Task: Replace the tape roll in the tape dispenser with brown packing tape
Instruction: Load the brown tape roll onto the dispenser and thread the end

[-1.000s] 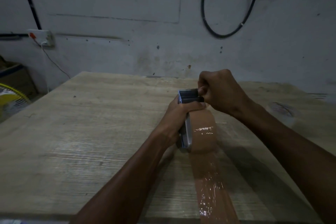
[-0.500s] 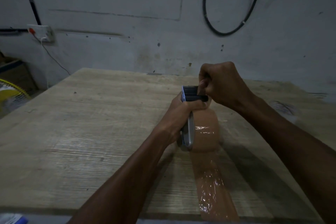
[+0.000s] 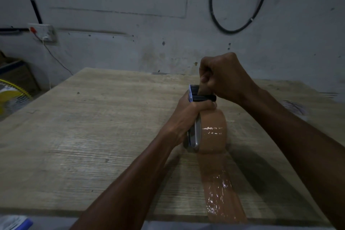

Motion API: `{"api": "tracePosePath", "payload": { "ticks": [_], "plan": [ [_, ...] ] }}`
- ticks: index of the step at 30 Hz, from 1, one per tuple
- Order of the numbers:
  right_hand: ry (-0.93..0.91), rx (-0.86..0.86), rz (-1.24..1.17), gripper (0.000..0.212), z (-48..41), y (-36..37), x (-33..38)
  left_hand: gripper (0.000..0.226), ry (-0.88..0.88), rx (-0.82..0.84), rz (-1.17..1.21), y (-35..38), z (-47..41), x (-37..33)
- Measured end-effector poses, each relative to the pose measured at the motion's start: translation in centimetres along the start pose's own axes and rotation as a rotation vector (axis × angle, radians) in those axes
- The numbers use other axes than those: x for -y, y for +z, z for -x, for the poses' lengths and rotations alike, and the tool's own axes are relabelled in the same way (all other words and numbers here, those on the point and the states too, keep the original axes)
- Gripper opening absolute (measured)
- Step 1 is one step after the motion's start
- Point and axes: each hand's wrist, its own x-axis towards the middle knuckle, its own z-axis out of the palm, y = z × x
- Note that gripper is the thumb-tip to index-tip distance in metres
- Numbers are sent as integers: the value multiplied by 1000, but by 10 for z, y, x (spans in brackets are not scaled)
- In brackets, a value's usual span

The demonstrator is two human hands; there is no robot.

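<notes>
The brown packing tape roll (image 3: 212,132) sits in the tape dispenser (image 3: 196,132), a metal frame with a black front end, standing on the wooden table (image 3: 93,136). My left hand (image 3: 188,117) grips the dispenser's frame from the left side. At the black front end, my right hand (image 3: 222,78) is closed in a fist, with what it pinches hidden by the fingers. A long strip of brown tape (image 3: 220,188) runs from the roll back to the table's near edge, glossy and wrinkled.
Another tape roll (image 3: 295,107), pale and blurred, lies on the table at the far right. Off the table's left side are a yellow fan (image 3: 11,97) and a cardboard box (image 3: 16,74). A grey wall with a socket and cables rises behind.
My right hand has risen a little at the dispenser's front end. The left hand and the dispenser have stayed where they were on the table.
</notes>
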Motion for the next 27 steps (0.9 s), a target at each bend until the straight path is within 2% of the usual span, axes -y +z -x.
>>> {"api": "tracePosePath", "payload": {
  "ticks": [4,12,14,21,27],
  "plan": [
    [-12,16,4,18,-4,0,0,39,-3,13,2,-1,0,-1],
    [-27,42,8,21,-9,-5,7,64,16,27,-38,1,1,-1],
    [-36,57,5,21,-10,-7,6,64,6,38,-24,0,1,-1],
    [47,114,-66,25,-14,-16,-4,43,-7,16,73,-1,-1,2],
    [97,257,-105,9,-9,-17,-6,29,-34,18,117,-1,0,2]
  ]
}}
